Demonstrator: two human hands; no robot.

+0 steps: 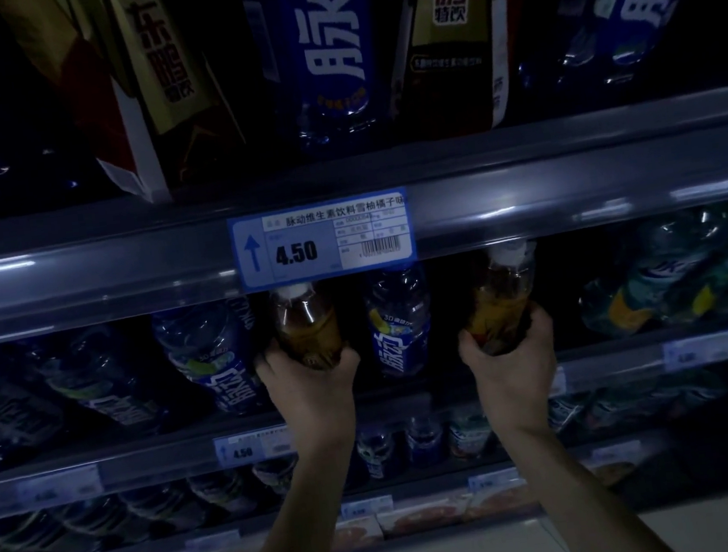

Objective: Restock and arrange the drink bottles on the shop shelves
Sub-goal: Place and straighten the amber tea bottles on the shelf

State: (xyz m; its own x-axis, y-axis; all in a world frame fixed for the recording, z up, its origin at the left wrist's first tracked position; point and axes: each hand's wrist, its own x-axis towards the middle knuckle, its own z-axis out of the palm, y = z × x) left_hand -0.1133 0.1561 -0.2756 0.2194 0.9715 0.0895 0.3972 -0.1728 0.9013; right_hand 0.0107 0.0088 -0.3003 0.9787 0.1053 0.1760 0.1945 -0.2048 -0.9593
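1. Left hand [315, 383]: grip closed around the base of an amber bottle [309, 327], white cap just under the price tag [322, 239].
2. Right hand [510, 361]: grip closed around the base of a second amber bottle [500, 296].
3. Blue-labelled bottle [397, 322] stands on the shelf between them.

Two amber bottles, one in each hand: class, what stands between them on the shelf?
In the head view, one blue-labelled bottle stands between the left hand's amber bottle and the right hand's amber bottle.
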